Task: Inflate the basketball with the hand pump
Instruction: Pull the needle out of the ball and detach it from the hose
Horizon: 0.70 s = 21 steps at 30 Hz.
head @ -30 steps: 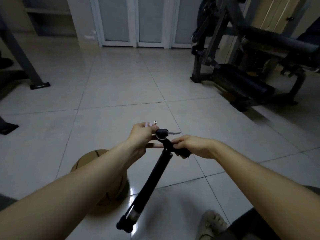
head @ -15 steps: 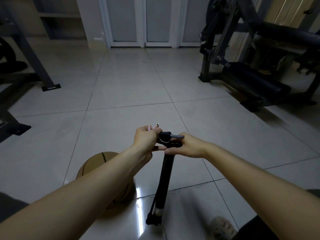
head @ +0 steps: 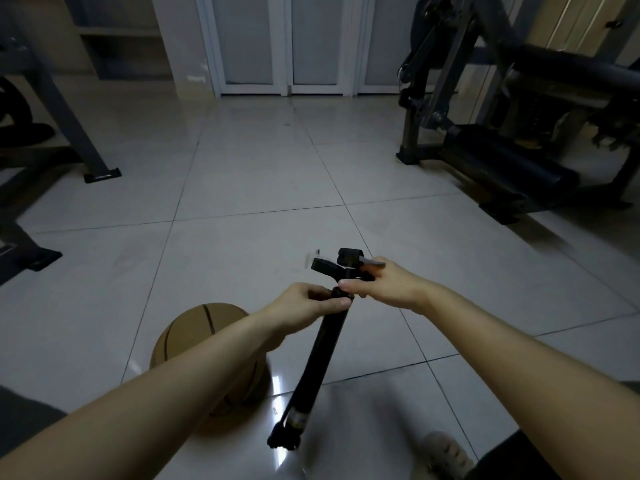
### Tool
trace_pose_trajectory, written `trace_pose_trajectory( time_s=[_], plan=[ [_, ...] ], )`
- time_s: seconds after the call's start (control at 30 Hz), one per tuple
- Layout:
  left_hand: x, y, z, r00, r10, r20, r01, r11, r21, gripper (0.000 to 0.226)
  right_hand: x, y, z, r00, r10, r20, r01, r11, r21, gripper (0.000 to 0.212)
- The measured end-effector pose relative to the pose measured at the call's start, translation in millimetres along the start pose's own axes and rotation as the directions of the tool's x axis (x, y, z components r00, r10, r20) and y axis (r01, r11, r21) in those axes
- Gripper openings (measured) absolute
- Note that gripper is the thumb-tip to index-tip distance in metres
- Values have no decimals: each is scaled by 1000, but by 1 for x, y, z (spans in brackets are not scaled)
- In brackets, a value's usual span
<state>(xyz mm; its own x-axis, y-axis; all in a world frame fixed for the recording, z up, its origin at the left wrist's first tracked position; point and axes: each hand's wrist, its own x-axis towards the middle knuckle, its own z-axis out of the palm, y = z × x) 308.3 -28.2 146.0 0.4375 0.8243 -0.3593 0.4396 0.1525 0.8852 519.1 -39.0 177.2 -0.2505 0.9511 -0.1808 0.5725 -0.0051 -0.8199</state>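
Tiled floor point(head: 242, 188), pale and glossy, dim light. Nearest the camera: a light slipper point(head: 445, 452), below the right forearm.

Next out, the pump point(head: 322, 355): black, slim barrel. Its foot end is low and toward the person, its top up and away at the hands. The long axis runs steeply, leaning a little right as it rises. Cannot tell whether the foot end touches the floor.

Ball point(head: 194, 337): brown, on the floor below and left of the left hand, partly hidden under that forearm. It lies just beside the pump's lower barrel. Valve not visible.

Left hand point(head: 308, 306): fingers and thumb curled round the top of the barrel. Right hand point(head: 384, 285), just beyond and right of it, clasps the black head point(head: 349, 263). The head's grey lever point(head: 372, 262) points right. A small blurred tip shows left of the head, too unclear to name.

Handling, my read: the pump is stiff and light, and one hand on the barrel steadies it. Head and lever are small plastic parts, best pinched and not forced. The ball, presumably underfilled, will roll on this slick tile. It wants bracing with a foot or knee before anything goes into the valve.

Farther out: a dark frame point(head: 86, 150) left of the hands, a weight machine point(head: 502, 161) to the right, white doors point(head: 287, 46) at the back.
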Motion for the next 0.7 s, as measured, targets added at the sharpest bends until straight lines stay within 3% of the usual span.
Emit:
trace_pose_trajectory(
  time_s=[0.07, 0.17, 0.37, 0.43, 0.5, 0.53, 0.63, 0.7],
  plan=[
    [0, 1, 7, 997, 71, -8, -71, 996, -56, 29, 1, -3, 2, 1000, -1, -17, 1, 999, 33, 23],
    [0, 4, 10, 989, 134, -70, -141, 983, -117, 23, 3, -6, 1, 997, -10, -79, 20, 993, 119, 19],
    [1, 10, 8, 997, 58, -55, -67, 982, -178, 19, 8, -7, 1, 994, -42, -97, 54, 991, 125, 13],
    [4, 10, 3, 992, 27, -119, -53, 974, -220, 29, 10, -6, -1, 989, 17, -148, 7, 987, 161, 34],
    [11, 8, -3, 975, -42, -217, -24, 956, -291, 35, 12, -1, 0, 959, 181, -218, -133, 967, 220, 69],
    [15, 7, -7, 962, -81, -261, -13, 941, -337, 36, 11, 2, 4, 943, 257, -209, -208, 951, 230, 76],
    [29, 7, -14, 927, -182, -329, 20, 898, -439, 46, 13, 14, 40, 936, 350, -41, -341, 930, 139, 75],
    [37, 8, -16, 915, -228, -332, 51, 883, -466, 54, 20, 19, 66, 937, 348, -19, -345, 935, 87, 70]
  ],
)
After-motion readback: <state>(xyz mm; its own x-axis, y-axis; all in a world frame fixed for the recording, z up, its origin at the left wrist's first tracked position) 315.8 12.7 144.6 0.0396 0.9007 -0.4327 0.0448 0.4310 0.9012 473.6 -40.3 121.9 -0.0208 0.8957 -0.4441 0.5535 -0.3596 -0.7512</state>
